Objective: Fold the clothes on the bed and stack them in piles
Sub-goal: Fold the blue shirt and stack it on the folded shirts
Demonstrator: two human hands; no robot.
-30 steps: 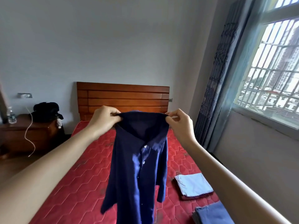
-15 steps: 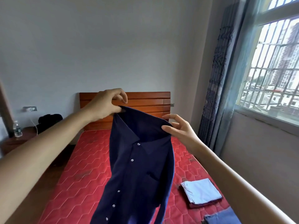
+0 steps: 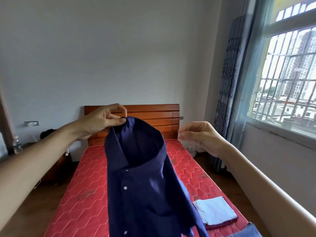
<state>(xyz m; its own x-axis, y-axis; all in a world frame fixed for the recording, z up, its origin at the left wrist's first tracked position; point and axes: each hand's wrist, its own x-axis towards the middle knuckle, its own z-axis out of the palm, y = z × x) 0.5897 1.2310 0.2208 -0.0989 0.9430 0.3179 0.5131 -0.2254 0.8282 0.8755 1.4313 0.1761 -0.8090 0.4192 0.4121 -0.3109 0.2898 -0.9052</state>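
At the centre of the frame a navy button-up shirt [image 3: 145,182] hangs in the air above the red mattress [image 3: 82,194], its collar ring gaping open towards the camera and its button placket running down the lower middle. The left hand [image 3: 102,120], at centre left in front of the wooden headboard [image 3: 153,112], pinches the collar edge between thumb and forefinger, and that pinch alone appears to carry the shirt. The right hand [image 3: 200,135], at centre right, is off the cloth, with its fingers loosely curved and slightly apart and nothing between them. In the lower right of the frame a folded light-blue garment [image 3: 215,211] lies on top of a dark red one on the mattress, and the edge of a blue denim-like piece [image 3: 248,232] shows at the bottom edge. The step in hand looks like squaring the shirt up before laying it down. To do it well, the right hand would best retake the collar or shoulder seam opposite the left pinch, so the shoulders hang level and the placket falls straight. The shirt could then be lowered button-side down on the bare mattress to the left of the stack, smoothed flat, and the sleeves turned in.
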